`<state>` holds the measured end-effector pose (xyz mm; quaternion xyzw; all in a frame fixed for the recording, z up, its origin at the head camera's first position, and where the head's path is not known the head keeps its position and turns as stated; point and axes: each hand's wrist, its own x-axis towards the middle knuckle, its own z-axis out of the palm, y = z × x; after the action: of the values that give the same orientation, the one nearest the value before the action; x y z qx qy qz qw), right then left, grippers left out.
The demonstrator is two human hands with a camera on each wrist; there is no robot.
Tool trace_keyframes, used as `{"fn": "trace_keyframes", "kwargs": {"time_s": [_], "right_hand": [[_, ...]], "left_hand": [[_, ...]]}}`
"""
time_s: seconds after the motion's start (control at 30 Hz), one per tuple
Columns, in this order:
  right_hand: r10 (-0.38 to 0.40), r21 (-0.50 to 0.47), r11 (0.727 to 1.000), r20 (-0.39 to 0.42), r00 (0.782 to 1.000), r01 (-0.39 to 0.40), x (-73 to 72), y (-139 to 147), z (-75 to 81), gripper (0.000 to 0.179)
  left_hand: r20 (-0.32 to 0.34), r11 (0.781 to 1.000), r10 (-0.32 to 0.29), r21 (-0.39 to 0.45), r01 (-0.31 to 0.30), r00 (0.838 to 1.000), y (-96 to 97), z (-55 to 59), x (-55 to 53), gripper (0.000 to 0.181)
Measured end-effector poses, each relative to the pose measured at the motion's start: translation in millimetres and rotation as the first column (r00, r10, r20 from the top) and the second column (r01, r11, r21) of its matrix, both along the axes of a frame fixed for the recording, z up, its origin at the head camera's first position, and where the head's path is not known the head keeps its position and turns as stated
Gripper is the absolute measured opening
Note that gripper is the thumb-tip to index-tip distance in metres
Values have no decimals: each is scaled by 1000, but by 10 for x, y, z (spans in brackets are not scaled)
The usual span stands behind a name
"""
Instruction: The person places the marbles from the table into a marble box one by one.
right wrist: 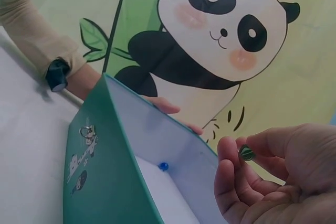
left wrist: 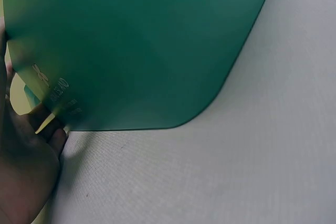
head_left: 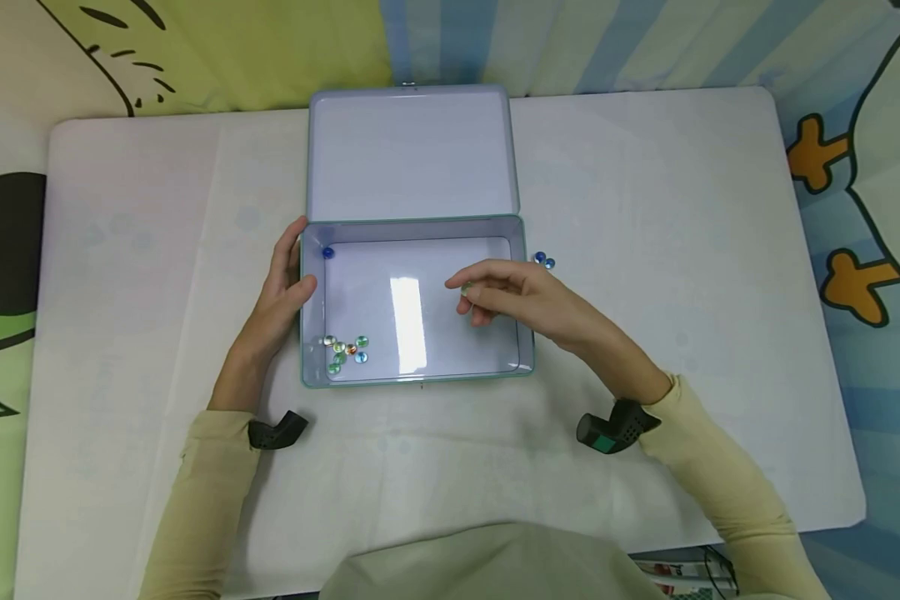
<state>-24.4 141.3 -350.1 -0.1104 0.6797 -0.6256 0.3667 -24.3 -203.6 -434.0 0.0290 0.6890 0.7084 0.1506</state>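
Observation:
A shallow, open box (head_left: 417,383), green outside and pale inside, sits before me with its lid folded back. My left hand (head_left: 270,283) grips its left wall, thumb over the rim and other fingers against the outside; the left wrist view shows part of this hand (left wrist: 31,166) beside the green face (left wrist: 142,51). Above the box's right part, my right hand (head_left: 510,292) pinches a green-streaked glass marble (right wrist: 247,153) between thumb and fingers. Several marbles (head_left: 340,358) cluster in the near left corner inside, and a blue marble (head_left: 328,252) lies in the far left corner.
Two blue marbles (head_left: 541,257) lie on the white table (head_left: 682,250) just outside the box's right wall. The raised lid (head_left: 412,154) reaches the table's back edge. Patterned cloth (head_left: 307,50) hangs around the back and sides.

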Motion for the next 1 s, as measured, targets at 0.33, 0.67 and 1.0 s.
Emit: {"fn": "trace_keyframes", "kwargs": {"time_s": [0.33, 0.67, 1.0], "right_hand": [[96, 62, 993, 6, 995, -96, -123, -137, -38, 29], [287, 137, 947, 38, 957, -289, -456, -498, -51, 30], [468, 331, 824, 62, 881, -461, -701, -862, -200, 25]], "left_hand": [[-7, 1000, -3, -1, 3, 1000, 14, 1, -7, 82], [-3, 1000, 0, 22, 0, 1000, 4, -2, -1, 82], [-12, 999, -6, 41, 7, 1000, 18, -31, -4, 82]]}}
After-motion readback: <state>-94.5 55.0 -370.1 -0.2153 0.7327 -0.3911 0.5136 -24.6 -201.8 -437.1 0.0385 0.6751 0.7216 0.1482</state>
